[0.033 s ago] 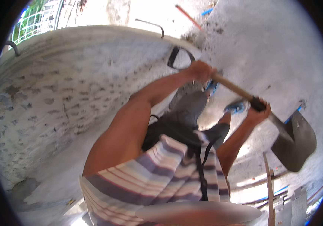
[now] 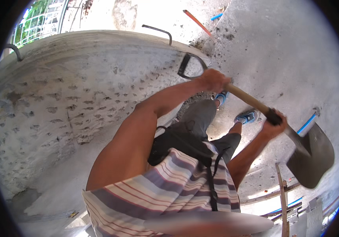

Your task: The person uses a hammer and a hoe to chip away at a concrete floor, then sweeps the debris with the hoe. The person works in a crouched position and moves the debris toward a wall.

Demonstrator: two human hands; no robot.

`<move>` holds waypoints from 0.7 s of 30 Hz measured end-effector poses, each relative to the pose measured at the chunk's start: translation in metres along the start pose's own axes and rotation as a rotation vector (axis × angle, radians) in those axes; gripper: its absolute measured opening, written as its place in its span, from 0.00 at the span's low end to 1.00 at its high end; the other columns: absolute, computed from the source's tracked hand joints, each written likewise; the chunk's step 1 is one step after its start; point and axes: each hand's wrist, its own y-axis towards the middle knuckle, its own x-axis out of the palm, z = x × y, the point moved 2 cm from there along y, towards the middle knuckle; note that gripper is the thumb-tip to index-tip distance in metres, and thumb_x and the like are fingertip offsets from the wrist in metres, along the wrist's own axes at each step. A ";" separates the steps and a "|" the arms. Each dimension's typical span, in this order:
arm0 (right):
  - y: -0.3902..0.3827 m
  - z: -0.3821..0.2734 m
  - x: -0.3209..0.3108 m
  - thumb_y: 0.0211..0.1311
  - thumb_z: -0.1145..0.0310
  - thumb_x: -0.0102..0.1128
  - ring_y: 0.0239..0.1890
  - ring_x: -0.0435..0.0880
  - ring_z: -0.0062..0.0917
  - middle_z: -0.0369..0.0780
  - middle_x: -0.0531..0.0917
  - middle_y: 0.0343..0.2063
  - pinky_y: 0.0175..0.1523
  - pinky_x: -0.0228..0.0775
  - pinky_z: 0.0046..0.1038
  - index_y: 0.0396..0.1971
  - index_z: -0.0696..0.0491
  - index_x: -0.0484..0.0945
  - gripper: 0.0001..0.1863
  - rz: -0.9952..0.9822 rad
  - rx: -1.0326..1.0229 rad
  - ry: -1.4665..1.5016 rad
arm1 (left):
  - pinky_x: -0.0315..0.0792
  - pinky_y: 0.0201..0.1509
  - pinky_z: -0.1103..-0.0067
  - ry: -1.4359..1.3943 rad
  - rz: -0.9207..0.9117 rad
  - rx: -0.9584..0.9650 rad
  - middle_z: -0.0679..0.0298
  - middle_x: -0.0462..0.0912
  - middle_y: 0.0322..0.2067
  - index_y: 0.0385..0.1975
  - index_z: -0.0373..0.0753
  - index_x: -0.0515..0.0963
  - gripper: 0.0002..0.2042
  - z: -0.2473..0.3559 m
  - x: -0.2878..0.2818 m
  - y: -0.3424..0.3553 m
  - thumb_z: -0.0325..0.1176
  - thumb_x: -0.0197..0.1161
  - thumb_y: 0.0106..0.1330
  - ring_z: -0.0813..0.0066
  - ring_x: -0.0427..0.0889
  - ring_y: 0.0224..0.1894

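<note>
A shovel (image 2: pixel 250 99) with a wooden shaft slants across the view from upper middle to right. My left hand (image 2: pixel 215 80) is closed round the shaft just below the black D-shaped handle (image 2: pixel 186 66). Lower down, by a black band on the shaft, my right hand (image 2: pixel 276 123) wraps round it. The grey metal blade (image 2: pixel 313 158) hangs off to the right of that hand, tilted, and appears to carry no load. Below the shaft, my feet in blue and grey shoes (image 2: pixel 247 117) stand on the grey floor.
To my left rises a rough, pitted concrete wall (image 2: pixel 51 106). Bent metal rods (image 2: pixel 159 29) stick out of its top. An orange rod (image 2: pixel 197 23) lies beyond it. A blue pipe (image 2: pixel 307 123) stands beside the blade. Wooden strips (image 2: pixel 283 197) are at the lower right.
The shovel and both hands sit slightly lower in the picture, and so does the wall's edge. Both hands keep their hold on the shaft.
</note>
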 end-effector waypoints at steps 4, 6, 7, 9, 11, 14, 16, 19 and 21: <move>0.093 -0.118 -0.123 0.66 0.58 0.56 0.30 0.80 0.32 0.39 0.80 0.23 0.48 0.74 0.41 0.25 0.56 0.77 0.17 -0.088 0.195 0.134 | 0.79 0.30 0.64 -0.120 0.053 0.201 0.62 0.82 0.24 0.29 0.46 0.78 0.05 0.122 -0.011 0.024 0.37 0.63 0.57 0.62 0.87 0.30; 0.125 -0.155 -0.168 0.66 0.55 0.52 0.27 0.79 0.33 0.39 0.77 0.19 0.46 0.73 0.43 0.19 0.55 0.75 0.21 -0.031 0.354 0.353 | 0.79 0.27 0.67 -0.155 0.168 0.324 0.65 0.81 0.21 0.28 0.45 0.78 0.04 0.178 -0.036 0.031 0.35 0.65 0.56 0.66 0.86 0.29; 0.128 -0.156 -0.170 0.66 0.55 0.51 0.26 0.78 0.34 0.40 0.76 0.17 0.43 0.74 0.42 0.18 0.55 0.74 0.21 -0.054 0.308 0.409 | 0.78 0.27 0.68 -0.213 0.132 0.437 0.65 0.80 0.21 0.27 0.45 0.78 0.04 0.186 -0.047 0.033 0.35 0.65 0.55 0.67 0.86 0.29; 0.100 -0.117 -0.141 0.62 0.56 0.53 0.27 0.79 0.38 0.42 0.78 0.18 0.42 0.74 0.47 0.19 0.55 0.74 0.19 0.023 0.070 0.134 | 0.78 0.29 0.66 -0.258 0.050 0.255 0.66 0.81 0.21 0.26 0.46 0.78 0.04 0.150 -0.051 0.028 0.34 0.65 0.54 0.67 0.86 0.29; 0.042 -0.032 -0.074 0.60 0.58 0.54 0.25 0.78 0.34 0.40 0.76 0.18 0.38 0.73 0.44 0.20 0.52 0.73 0.15 0.015 0.124 0.070 | 0.79 0.34 0.63 -0.103 0.061 0.130 0.65 0.83 0.23 0.26 0.46 0.79 0.04 0.070 -0.033 0.012 0.35 0.66 0.52 0.62 0.86 0.30; -0.017 0.069 -0.007 0.58 0.62 0.56 0.23 0.76 0.28 0.35 0.73 0.19 0.33 0.72 0.40 0.22 0.49 0.71 0.09 0.183 0.584 0.513 | 0.79 0.38 0.60 -0.095 -0.143 0.064 0.60 0.85 0.30 0.34 0.47 0.80 0.10 -0.025 0.014 0.006 0.38 0.66 0.53 0.57 0.86 0.36; -0.005 0.063 -0.019 0.54 0.61 0.63 0.23 0.77 0.31 0.35 0.71 0.18 0.31 0.72 0.44 0.24 0.50 0.70 0.12 0.105 0.451 0.319 | 0.79 0.38 0.60 -0.027 -0.099 0.040 0.60 0.85 0.31 0.36 0.46 0.80 0.10 -0.022 0.031 0.017 0.38 0.66 0.54 0.57 0.86 0.37; 0.075 -0.038 -0.084 0.54 0.63 0.60 0.27 0.82 0.35 0.41 0.80 0.21 0.39 0.77 0.39 0.23 0.55 0.75 0.11 -0.109 0.044 -0.041 | 0.80 0.34 0.60 -0.138 0.050 0.152 0.61 0.83 0.27 0.32 0.45 0.79 0.05 0.079 0.004 0.042 0.34 0.63 0.57 0.58 0.86 0.32; 0.115 -0.100 -0.124 0.54 0.63 0.57 0.26 0.83 0.37 0.43 0.81 0.19 0.42 0.78 0.43 0.17 0.55 0.73 0.12 0.038 0.408 0.343 | 0.80 0.32 0.62 -0.198 0.038 0.272 0.61 0.82 0.23 0.28 0.44 0.78 0.03 0.152 -0.028 0.051 0.33 0.63 0.57 0.60 0.86 0.28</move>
